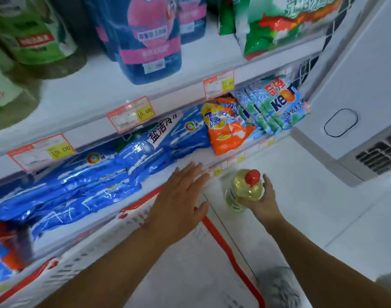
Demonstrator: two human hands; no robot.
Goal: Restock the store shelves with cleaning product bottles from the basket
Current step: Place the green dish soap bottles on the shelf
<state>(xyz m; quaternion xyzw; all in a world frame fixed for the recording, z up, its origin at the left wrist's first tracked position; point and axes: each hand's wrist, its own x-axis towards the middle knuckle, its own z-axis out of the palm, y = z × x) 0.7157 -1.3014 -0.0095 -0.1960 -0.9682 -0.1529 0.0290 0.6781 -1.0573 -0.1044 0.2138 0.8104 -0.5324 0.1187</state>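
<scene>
White plastic with a red rim, the basket (225, 245) sits lowest and nearest, against the foot of the shelving. Over its far corner hovers the left hand (179, 196), palm down, its grip spread flat and holding nothing, fingertips reaching the front edge of the lower shelf (187, 160).

Just right of it, above the pale floor (312, 207) and clear of the basket, the right hand (265, 203) carries a clear bottle (243, 190) of yellow liquid. Its grip is curled round the bottle's shoulder, just below the red cap (252, 177).

The bottle looks full, so I would judge it fairly heavy for one hand, with smooth plastic walls that may slip or give a little under squeeze. The shoulder hold looks adequate; a hold lower on the body, or a second hand under the base, would probably be steadier when setting it down.

It stands close to upright: cap towards the camera, base towards the floor, long axis near vertical with a slight tilt.

Beyond, blue detergent bags (78, 185) and an orange bag (227, 130) lie on the lower shelf, with yellow price tags (132, 114) above them.
</scene>
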